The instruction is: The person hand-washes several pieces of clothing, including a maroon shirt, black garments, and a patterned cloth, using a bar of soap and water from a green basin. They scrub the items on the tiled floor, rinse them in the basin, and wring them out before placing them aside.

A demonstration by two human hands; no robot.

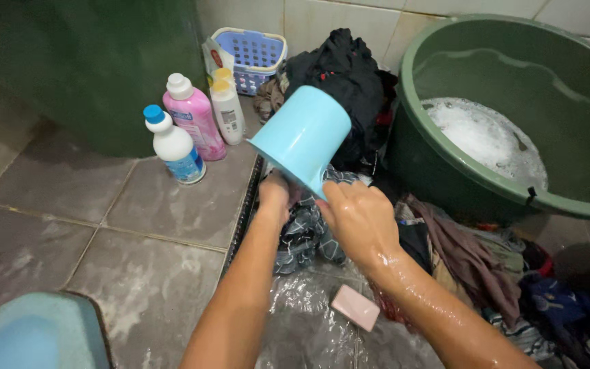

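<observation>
At the centre of the frame a light blue scoop (pixel 302 137) is held tilted, mouth turned toward the upper right, by the right hand (pixel 360 219), whose fingers are closed about its lower end. Just below it a dark patterned garment (pixel 305 232) is pinned by the left hand (pixel 274 195); its fingers are mostly hidden behind the cloth, so whether they are curled or flat cannot be told. The pour is judged best kept low and slow over the garment, with the cloth held flat so that the water is spread evenly rather than splashed onto the floor.

A pink bar of soap (pixel 355 307) lies on a wet clear plastic sheet (pixel 308 328) at lower centre. A heap of damp clothes (pixel 472 260) is spread to the right, beneath a large green tub (pixel 459 178) holding sudsy water. At upper left three bottles (pixel 192 123) and a blue basket (pixel 257 55) stand on the wet grey tiled floor (pixel 104 232), against a pale tiled wall (pixel 349 17).
</observation>
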